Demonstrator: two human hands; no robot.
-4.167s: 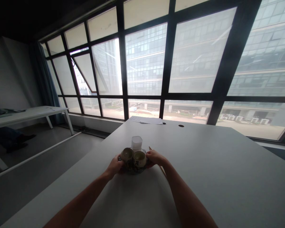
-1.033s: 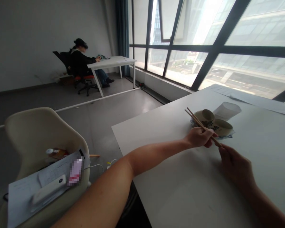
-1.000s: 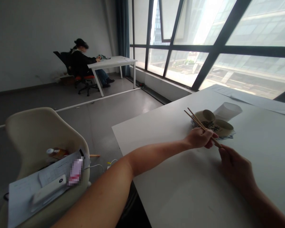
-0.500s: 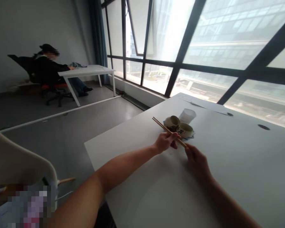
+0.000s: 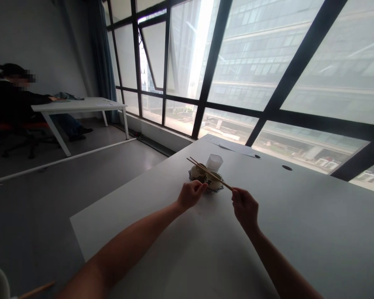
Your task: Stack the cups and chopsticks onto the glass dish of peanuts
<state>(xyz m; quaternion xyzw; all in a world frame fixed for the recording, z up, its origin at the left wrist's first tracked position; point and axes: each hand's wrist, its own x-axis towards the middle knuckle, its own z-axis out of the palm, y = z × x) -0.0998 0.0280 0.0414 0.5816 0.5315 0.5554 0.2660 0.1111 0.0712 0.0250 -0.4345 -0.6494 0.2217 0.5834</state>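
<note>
The pair of wooden chopsticks (image 5: 225, 184) is gripped near one end by my right hand (image 5: 245, 205). Their thin tips spread slightly and point to the far left, above two small cream cups. The left cup (image 5: 197, 171) and the right cup (image 5: 213, 182), which bears dark writing, stand side by side on a blue-patterned plate (image 5: 218, 191). My left hand (image 5: 190, 195) is closed at the near edge of the plate, just in front of the cups, apart from the chopsticks. Whatever its fingertips may hold is hidden.
Behind the cups stands a translucent plastic cup (image 5: 215, 162). White paper (image 5: 233, 148) lies along the far edge of the white table (image 5: 286, 224), near two dark round cable holes. A person (image 5: 15, 95) sits at another table (image 5: 81, 106) on the left.
My left hand has let go of the chopsticks and moved down-left, beside the plate. My right hand now holds them alone, over the cups. The view has turned right.
</note>
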